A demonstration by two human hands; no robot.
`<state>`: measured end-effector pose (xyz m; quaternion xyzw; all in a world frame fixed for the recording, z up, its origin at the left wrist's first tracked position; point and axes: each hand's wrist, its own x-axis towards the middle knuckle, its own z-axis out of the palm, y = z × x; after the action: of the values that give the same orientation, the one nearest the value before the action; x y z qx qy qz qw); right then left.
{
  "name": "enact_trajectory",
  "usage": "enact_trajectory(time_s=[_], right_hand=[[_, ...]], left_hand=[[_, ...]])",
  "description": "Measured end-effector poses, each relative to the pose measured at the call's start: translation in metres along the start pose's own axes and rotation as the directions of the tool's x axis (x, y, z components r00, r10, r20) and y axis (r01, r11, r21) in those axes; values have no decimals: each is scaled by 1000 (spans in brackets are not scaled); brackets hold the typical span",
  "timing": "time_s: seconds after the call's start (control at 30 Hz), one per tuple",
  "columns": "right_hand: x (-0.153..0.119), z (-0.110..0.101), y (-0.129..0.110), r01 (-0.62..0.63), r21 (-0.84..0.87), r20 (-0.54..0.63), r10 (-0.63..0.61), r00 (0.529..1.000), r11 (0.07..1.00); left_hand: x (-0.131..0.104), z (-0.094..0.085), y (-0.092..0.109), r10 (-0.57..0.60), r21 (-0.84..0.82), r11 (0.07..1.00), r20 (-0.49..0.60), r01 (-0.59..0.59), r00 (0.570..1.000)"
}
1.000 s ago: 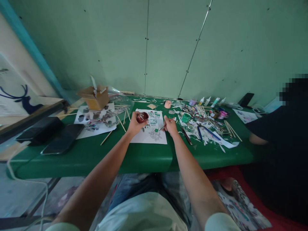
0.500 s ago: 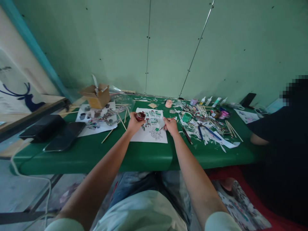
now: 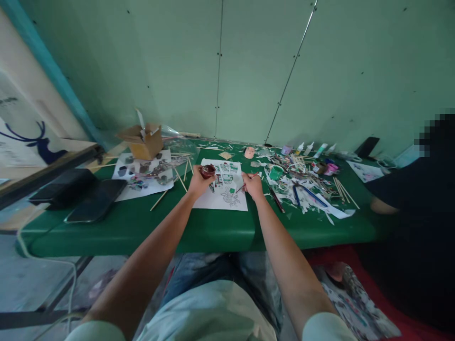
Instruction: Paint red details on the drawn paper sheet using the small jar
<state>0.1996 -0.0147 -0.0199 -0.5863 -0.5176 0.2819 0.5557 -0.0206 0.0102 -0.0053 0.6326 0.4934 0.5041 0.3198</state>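
Note:
A white sheet [image 3: 220, 201] with printed line drawings lies on the green table, parts of it coloured green and dark red. My left hand [image 3: 199, 182] is closed round a small open jar of dark red paint [image 3: 207, 170] over the sheet's left side. At the right edge of the paper, my right hand [image 3: 251, 184] grips a thin brush [image 3: 241, 187], whose tip points down and left toward the drawing beside a small green patch. Whether the tip touches the paper is too small to tell.
Right of the sheet are an open green paint jar [image 3: 275, 172], blue-handled pliers [image 3: 310, 195], paper scraps, sticks and bottles. A cardboard box [image 3: 144, 144], a painted sheet [image 3: 142, 189] and a black phone [image 3: 95, 201] lie left. A person in dark clothes [image 3: 419, 213] sits at right.
Both hands stay almost where they were, with the jar and brush still held. The view has shifted only very slightly.

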Motion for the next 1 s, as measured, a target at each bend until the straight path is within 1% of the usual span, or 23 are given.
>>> enact_trajectory(time_s=[0.07,0.23,0.4,0.6,0.8,0.93,1.0], right_hand=[[1,0,1,-6,11,-7,6,1000,1000],[0,0,0,2,15,17,-2,1000,1000],[0,0,-2,-42,28,-51,44,998,999],[0,0,-1,-20,12,10,20,1000,1000],[-1,-2,-2,-19,-22,-28,18,999,1000],[-2,-1,-4,-7,-14,10,7,1000,1000],[-3,-1,-5,2,-31,9,-1,1000,1000]], left_hand=[[0,0,-1,-3,3,1000,-2,3,1000],[2,1,-5,-13,-3,1000,-3,13,1000],[3,1,-6,-7,-10,1000,1,7,1000],[2,1,-4,0,3,1000,14,0,1000],[3,1,-7,-11,-10,1000,21,11,1000],[3,1,-7,-20,-7,1000,28,20,999],[3,1,-6,-18,-13,1000,26,18,1000]])
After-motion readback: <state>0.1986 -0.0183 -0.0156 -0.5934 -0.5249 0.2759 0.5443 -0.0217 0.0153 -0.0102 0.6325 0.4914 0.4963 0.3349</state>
